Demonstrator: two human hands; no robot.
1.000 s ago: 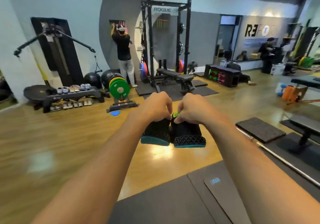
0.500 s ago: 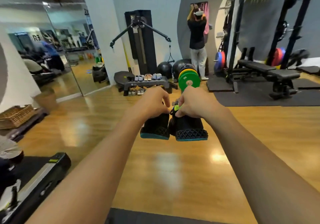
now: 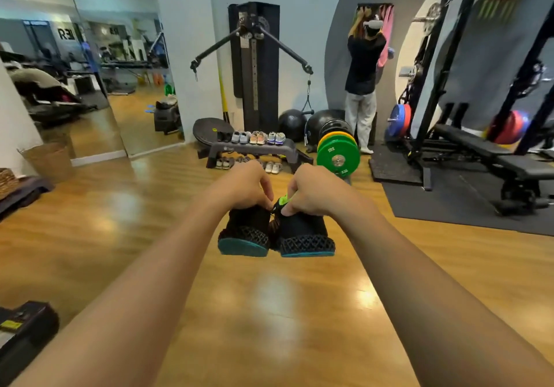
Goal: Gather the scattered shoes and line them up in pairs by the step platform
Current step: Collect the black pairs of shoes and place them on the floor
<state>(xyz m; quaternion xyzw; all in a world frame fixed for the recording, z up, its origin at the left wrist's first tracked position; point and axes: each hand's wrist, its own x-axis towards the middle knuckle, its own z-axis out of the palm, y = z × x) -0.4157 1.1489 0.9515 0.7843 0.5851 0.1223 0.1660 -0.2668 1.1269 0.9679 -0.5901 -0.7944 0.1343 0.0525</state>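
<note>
I carry a pair of black shoes with teal soles in front of me, above the wooden floor. My left hand (image 3: 245, 187) grips the left black shoe (image 3: 245, 232) at its collar. My right hand (image 3: 314, 190) grips the right black shoe (image 3: 304, 234), pinching near its green tab. Both shoes hang heel toward me, side by side and touching. Straight ahead stands the grey step platform (image 3: 254, 148). Several shoes in pairs (image 3: 257, 137) line its top. More shoes (image 3: 248, 163) lie on the floor in front of it.
Green and yellow weight plates (image 3: 338, 154) stand right of the platform. A person (image 3: 362, 87) faces the wall behind them. A squat rack with bench (image 3: 485, 153) on black mats fills the right. A cable machine (image 3: 254, 66), black balls and a mirror lie beyond.
The view has swung left and closed in on the step platform, which now sits centred ahead and larger. Both hands keep the same hold on the black shoes.
</note>
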